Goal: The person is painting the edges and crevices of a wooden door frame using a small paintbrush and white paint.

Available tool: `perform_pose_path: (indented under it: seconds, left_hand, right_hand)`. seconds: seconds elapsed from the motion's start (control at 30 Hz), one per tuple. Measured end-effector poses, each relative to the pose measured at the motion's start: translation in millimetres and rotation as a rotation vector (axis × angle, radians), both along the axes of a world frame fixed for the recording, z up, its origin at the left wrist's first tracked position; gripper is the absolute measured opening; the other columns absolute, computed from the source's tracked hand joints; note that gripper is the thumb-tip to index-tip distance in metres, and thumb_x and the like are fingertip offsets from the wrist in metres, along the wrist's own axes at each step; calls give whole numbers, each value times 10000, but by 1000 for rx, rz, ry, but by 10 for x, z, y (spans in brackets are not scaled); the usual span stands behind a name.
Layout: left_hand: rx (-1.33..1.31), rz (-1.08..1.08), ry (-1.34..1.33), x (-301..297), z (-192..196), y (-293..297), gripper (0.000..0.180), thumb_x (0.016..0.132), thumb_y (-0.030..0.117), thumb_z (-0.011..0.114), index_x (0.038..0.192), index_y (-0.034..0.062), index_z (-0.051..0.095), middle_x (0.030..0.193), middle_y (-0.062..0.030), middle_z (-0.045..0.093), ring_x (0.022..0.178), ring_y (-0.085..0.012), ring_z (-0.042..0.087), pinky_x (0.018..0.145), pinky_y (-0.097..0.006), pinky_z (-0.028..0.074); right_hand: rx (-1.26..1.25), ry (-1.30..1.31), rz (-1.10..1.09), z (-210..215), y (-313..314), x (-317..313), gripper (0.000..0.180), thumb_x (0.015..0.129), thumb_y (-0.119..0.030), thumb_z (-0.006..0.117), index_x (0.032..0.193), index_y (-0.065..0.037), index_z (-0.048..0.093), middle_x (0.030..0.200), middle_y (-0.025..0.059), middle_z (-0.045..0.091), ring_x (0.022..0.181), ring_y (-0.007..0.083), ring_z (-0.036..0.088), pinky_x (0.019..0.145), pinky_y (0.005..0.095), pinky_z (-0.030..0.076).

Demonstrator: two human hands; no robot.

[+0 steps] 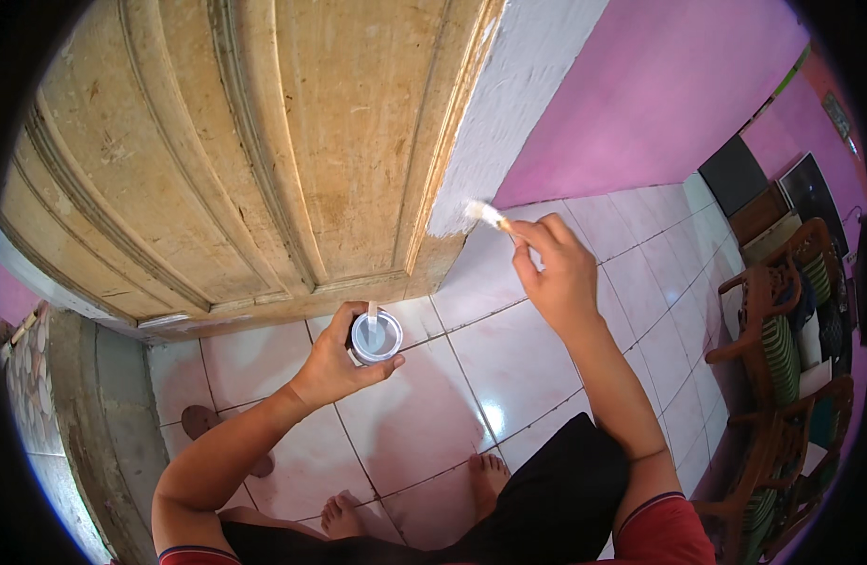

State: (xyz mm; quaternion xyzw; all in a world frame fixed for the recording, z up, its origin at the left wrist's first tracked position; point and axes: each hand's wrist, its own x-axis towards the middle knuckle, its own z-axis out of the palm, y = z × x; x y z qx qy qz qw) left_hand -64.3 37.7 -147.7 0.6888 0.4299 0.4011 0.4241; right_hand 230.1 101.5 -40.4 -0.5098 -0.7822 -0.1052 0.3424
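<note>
Holding a small paintbrush [491, 217] in the right hand [558, 273], fingers pinched tight around the thin wooden handle near its upper end, bristles pressed against the lower edge of the white-painted strip of wall [509, 104] just beside the wooden door [245, 151]. Bristle tip is white with paint and touches the strip where it meets the tiled floor [424, 414]. Left hand [334, 363] is wrapped around a small round paint can [376, 337], thumb and fingers clasping its side, can held upright over the floor, in front of the door's bottom rail. A pale stick or stirrer stands in the can, leaning on the rim; paint inside looks white-grey.

Handling judgement: brush is light and stiff in the handle, soft at the bristles, so a pencil-style pinch low on the handle likely gives the best control; wet paint could make it slippery. Can looks light but open-topped, likely to spill if tilted, best gripped around the side wall as it is now.

Person squats barefoot, both feet visible at the lower middle. Pink wall [678, 85] to the right; wooden chairs [782, 339] with green striped cushions stand well apart at the right edge.
</note>
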Motion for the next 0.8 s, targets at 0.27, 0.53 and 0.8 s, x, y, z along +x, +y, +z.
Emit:
perform_pose_path:
  seconds: [0.27,0.53,0.8]
  left_hand:
    - [-13,2,-27,-8,-3,5,652,775,232,876,1234,41,456,1052,-81,629,990,-149,639,864,-315,531]
    - [4,13,-1,-30,21,-4,644,773,227,877,1227,39,461,1052,-83,633,991,-153,642,864,-316,532]
    - [-16,16,7,14,32,-3,652,768,234,882,1230,38,465,1042,-90,644,989,-157,649,861,-319,536]
  right_hand:
    - [-135,-57,86,-91,-74,12,230,815,-21,699,1024,-116,723,825,35,599,637,211,593,560,330,481]
    - [-57,57,12,78,-130,26,192,819,-60,686,1001,-121,698,831,17,588,668,213,602,568,349,490]
    - [-125,40,10,-124,-15,83,190,841,-42,687,1022,-91,713,868,33,633,597,187,589,546,317,470]
